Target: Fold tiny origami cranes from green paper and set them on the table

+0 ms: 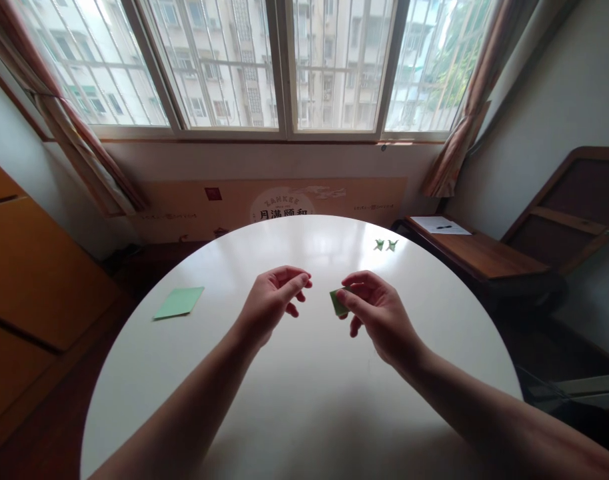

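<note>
Above the middle of the white round table [284, 413], my right hand [379, 307] pinches a small folded piece of green paper [337, 303] between thumb and fingers. The paper's right part is hidden behind the thumb. To its left, my left hand [277, 297] is apart from the paper, thumb and index fingertip pressed together with nothing visible between them. A stack of light green paper sheets [179, 303] lies on the table's left side. Two small folded green paper figures, one on the left [379, 245] and one on the right [393, 245], sit side by side near the far right edge.
Beyond the table is a barred window [284, 67] with tied curtains. At the right stands a wooden chair or bench [494, 253] bearing a white sheet [440, 225] with a dark pen-like object. A wooden cabinet [39, 280] is at the left.
</note>
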A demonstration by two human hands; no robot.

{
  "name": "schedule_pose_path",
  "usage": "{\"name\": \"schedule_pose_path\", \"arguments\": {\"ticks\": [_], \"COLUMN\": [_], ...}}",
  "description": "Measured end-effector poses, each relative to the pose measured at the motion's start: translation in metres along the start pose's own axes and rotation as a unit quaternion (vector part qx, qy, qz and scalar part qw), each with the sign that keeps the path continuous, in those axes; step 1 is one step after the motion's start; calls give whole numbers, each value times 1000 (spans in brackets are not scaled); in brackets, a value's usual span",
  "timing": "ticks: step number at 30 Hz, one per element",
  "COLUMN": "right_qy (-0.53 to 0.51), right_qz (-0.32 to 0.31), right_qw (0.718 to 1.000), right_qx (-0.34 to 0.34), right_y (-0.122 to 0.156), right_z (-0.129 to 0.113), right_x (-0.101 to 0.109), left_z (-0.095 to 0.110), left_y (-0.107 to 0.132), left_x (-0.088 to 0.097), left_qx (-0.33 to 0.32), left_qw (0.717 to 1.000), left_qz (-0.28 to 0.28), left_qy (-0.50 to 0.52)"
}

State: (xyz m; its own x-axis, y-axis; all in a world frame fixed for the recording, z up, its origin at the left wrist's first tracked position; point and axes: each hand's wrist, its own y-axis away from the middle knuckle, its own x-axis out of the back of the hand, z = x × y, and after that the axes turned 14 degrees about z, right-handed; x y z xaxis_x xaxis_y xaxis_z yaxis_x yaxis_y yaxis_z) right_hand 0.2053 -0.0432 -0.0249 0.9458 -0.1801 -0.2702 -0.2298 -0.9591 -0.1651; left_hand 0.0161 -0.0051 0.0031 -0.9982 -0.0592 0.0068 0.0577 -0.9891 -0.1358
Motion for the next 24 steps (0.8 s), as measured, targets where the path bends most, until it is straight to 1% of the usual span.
{"name": "schedule_pose_path", "arguments": {"ticks": [2,5,7,8,12,15,20,24], "right_qy": [-6,-12,-24,-31,-68,-96,-102,-104], "right_qz": [9,4,0,1,23,31,32,19], "right_qw": [1000,1000,1000,999,997,995,994,994], "right_qx": [4,10,9,7,7,11,30,21], "right_y": [1,2,4,5,7,8,10,10], "right_z": [-1,-4,-6,-7,-10,-11,-13,-14], "right_x": [0,-1,-1,-1,-2,-2,-1,0], "left_z": [0,3,6,8,16,18,16,17], "left_y": [4,12,17,19,27,30,32,34], "left_x": [-3,-7,-8,-9,-8,-10,-12,-12], "left_qx": [-20,-57,-82,-99,-226,-300,-368,-395], "left_qw": [999,993,989,987,967,948,926,914], "left_qz": [-40,-93,-112,-113,-82,-68,-35,-23], "left_qy": [-18,-39,-50,-55,-79,-82,-79,-86]}}
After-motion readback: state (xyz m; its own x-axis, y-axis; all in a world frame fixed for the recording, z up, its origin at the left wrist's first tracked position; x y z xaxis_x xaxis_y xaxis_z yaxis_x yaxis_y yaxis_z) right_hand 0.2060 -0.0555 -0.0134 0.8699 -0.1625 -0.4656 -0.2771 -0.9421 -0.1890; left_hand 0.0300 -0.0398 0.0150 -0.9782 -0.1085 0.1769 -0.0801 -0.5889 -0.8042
